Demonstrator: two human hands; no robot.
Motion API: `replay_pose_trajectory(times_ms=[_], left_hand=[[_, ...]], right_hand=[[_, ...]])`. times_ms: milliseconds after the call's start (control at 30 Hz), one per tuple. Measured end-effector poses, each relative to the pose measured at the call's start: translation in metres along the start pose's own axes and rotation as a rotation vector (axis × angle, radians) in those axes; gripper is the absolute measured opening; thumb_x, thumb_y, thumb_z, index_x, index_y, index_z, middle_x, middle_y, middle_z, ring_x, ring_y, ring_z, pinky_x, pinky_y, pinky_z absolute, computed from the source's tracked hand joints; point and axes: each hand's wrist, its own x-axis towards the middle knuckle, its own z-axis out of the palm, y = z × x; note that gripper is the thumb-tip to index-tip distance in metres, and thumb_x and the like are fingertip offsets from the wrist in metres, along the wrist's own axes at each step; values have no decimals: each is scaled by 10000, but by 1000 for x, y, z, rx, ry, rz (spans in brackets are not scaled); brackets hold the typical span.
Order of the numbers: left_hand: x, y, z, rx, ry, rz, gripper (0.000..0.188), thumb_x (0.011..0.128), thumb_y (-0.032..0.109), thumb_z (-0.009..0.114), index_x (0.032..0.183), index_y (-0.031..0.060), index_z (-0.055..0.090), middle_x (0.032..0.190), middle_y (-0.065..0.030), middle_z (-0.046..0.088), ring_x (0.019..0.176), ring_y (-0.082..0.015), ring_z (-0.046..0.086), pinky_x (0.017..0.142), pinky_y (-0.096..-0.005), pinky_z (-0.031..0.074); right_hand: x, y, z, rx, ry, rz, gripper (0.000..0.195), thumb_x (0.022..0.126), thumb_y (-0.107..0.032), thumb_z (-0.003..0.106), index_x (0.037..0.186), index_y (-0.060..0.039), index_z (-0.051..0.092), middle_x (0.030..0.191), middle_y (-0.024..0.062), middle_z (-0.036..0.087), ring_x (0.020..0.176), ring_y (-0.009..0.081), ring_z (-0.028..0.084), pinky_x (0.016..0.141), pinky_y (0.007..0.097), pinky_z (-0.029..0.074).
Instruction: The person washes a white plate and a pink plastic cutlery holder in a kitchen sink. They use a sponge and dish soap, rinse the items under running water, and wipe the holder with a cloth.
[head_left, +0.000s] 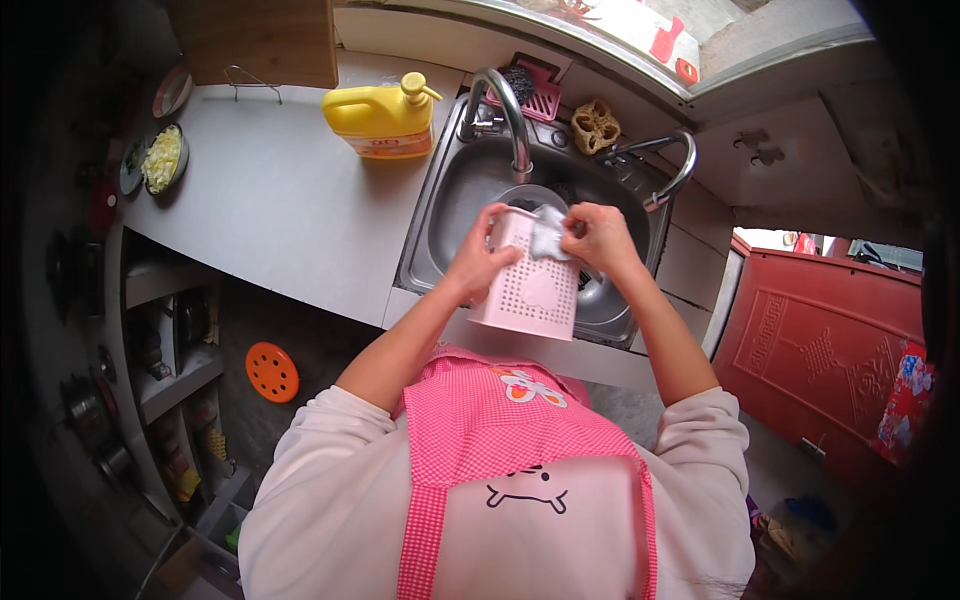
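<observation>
A pink perforated plastic holder (536, 296) is tilted over the front of a stainless steel sink (454, 199). My left hand (480, 259) grips its left side near the rim, thumb on the outer wall. Pinched in my right hand (600, 236) is a white cloth (550, 232), which lies against the holder's rim and upper wall. Behind the holder, a round clear container (534, 196) shows partly in the basin, beneath the spout of a curved chrome faucet (517, 124). What else lies in the basin is mostly hidden by the holder and my hands.
Left of the sink, a yellow pump jug (382, 120) stands on the white counter (292, 195). Behind the basin are a pink soap rack (544, 101), a dark scrubber (517, 82) and a loofah piece (595, 127). A second faucet (682, 169) arches at right. A bowl of chopped food (165, 161) sits far left.
</observation>
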Motion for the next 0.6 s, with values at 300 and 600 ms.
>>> replay_pose_trajectory(times_ms=[300, 600], left_hand=[[-2, -4, -12, 20, -39, 25, 685, 769, 82, 678, 1386, 123, 384, 1180, -188, 542, 1034, -246, 590, 856, -351, 509], [-3, -3, -14, 25, -7, 68, 684, 772, 97, 667, 1393, 130, 381, 1168, -169, 576, 1090, -238, 573, 925, -351, 480]], right_hand=[[-12, 13, -3, -23, -120, 67, 201, 624, -67, 705, 817, -12, 702, 765, 137, 689, 700, 243, 693, 675, 322, 554], [-14, 12, 0, 56, -34, 105, 205, 638, -85, 711, 836, -29, 711, 746, 117, 685, 675, 210, 682, 666, 304, 545]])
